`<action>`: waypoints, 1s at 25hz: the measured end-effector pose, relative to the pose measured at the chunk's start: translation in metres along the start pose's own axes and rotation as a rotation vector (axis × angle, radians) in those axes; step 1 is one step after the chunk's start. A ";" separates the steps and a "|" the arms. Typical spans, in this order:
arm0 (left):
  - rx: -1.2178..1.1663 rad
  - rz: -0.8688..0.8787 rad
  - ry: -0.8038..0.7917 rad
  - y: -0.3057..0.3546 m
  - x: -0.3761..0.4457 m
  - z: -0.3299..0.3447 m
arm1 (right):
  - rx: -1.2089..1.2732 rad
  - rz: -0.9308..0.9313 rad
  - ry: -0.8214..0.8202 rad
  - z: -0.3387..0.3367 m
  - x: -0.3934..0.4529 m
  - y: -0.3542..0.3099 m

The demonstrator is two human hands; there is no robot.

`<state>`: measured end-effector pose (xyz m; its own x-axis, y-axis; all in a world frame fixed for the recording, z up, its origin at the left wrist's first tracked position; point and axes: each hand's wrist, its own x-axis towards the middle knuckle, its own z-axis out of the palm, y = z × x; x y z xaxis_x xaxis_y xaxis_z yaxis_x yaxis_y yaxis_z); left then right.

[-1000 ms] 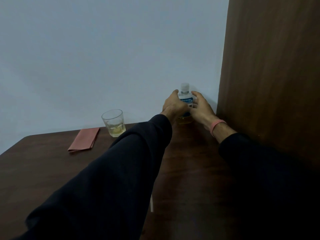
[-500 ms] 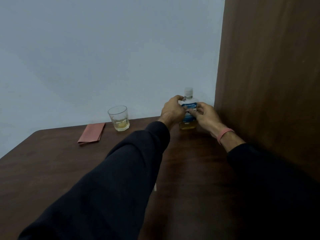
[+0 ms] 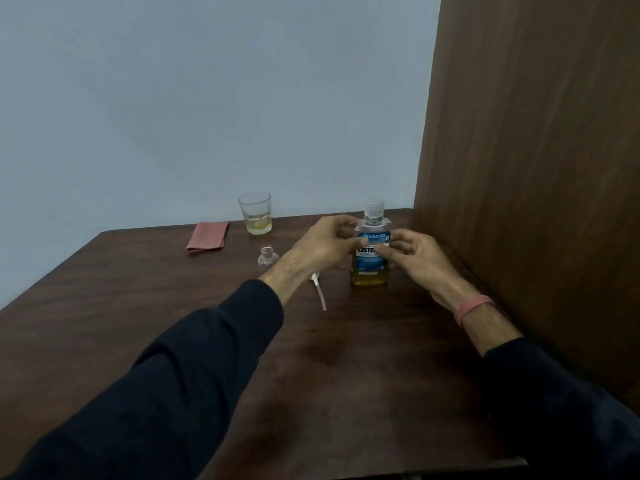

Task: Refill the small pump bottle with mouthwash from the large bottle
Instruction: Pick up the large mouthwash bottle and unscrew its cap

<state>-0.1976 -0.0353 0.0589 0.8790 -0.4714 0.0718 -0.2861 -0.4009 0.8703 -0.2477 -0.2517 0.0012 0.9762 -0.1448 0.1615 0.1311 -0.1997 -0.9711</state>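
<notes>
the large bottle [image 3: 371, 252] stands upright on the worktop [image 3: 346, 358], cap still on, with both hands wrapped around its label. left hand [image 3: 327, 247] and right hand [image 3: 414, 254] both have fingers curled onto it. the small pump bottle [image 3: 267, 258] sits open just left, so the left hand's nearer.

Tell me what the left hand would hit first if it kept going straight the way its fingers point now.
The left hand points right, at the large clear mouthwash bottle with the blue label. Its thumb already lies on that label, so the bottle comes first. The right hand is on the far side.
</notes>
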 end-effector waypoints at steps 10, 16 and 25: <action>-0.190 0.103 0.067 -0.036 -0.034 0.016 | 0.180 -0.246 0.026 0.007 -0.031 -0.015; -0.097 0.110 0.066 -0.037 -0.028 0.011 | 0.263 -0.414 0.194 0.023 -0.020 -0.028; -0.094 0.132 0.047 -0.037 -0.028 0.008 | 0.344 -0.344 0.076 0.024 -0.008 -0.028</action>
<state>-0.2150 -0.0136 0.0211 0.8535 -0.4772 0.2094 -0.3655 -0.2618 0.8932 -0.2552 -0.2221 0.0226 0.8525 -0.1999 0.4831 0.5058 0.0818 -0.8588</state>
